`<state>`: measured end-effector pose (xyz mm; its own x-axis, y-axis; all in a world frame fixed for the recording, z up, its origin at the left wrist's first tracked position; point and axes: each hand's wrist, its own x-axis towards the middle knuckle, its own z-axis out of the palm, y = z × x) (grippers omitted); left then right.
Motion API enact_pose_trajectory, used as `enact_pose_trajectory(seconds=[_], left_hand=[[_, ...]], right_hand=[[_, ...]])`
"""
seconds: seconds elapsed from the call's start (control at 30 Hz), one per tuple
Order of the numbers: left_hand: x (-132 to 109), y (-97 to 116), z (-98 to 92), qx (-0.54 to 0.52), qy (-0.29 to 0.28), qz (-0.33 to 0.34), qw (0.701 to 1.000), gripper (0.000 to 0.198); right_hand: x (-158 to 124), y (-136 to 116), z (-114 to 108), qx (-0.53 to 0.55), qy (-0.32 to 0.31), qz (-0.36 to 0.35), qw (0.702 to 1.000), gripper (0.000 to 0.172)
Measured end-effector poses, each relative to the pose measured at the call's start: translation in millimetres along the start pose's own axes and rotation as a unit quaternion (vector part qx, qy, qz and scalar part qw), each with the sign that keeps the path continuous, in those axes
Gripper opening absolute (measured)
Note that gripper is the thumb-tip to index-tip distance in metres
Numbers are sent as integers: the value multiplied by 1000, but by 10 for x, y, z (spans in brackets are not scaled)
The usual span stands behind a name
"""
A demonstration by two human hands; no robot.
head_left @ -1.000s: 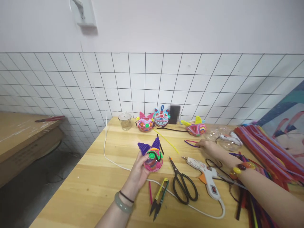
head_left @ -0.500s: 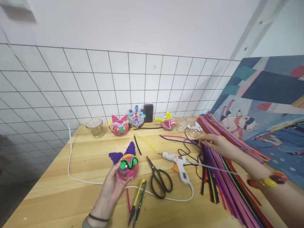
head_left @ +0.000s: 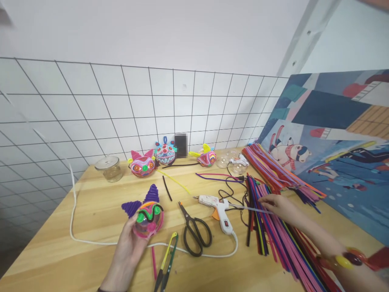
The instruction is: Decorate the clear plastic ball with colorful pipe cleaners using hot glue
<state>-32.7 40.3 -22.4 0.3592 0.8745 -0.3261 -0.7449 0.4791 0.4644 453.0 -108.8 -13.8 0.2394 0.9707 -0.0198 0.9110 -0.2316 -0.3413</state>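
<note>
In my left hand is a clear ball ornament with purple pipe-cleaner ears, green eye rings, a black wavy line and pink trim. The fingers hold it from its left side and below. My right hand is over the bundle of pipe cleaners, fingers stretched forward and slightly bent, fingertips at the upper strands. Nothing is visibly gripped in it. A white hot glue gun lies left of this hand, a clear glue stick running from its back toward the hand.
Black-handled scissors and yellow-green snips lie in front. Along the back stand a glass jar, decorated balls and clear balls. The white cord crosses the table. A picture panel leans at right.
My right hand has moved back toward me, from beside the black cord's end to over the pipe cleaners. The view has turned slightly right; my left hand still holds the ball ornament.
</note>
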Motion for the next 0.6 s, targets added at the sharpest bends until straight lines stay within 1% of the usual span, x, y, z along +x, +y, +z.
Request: enact_pose_trajectory(seconds=[0.13,0.2,0.27,0.37,0.47,0.6], left_hand=[[-4,18,23,-2,-2,-5,1000,21],[-12,20,47,-3,5,4,1000,21],[-17,18,61,-1,25,17,1000,21],[-13,15,53,0,39,20,999,22],[0,18,28,-4,23,6,1000,22],[15,5,22,-2,-2,-8,1000,23]], right_hand=[[144,133,93,-39,-13,57,998,16],[207,198,112,-64,-17,94,993,19],[258,245,121,-84,-20,125,988,21],[320,270,147,-100,-24,156,982,22],[376,258,209,-108,-17,174,979,24],[448,241,305,-114,16,184,976,26]])
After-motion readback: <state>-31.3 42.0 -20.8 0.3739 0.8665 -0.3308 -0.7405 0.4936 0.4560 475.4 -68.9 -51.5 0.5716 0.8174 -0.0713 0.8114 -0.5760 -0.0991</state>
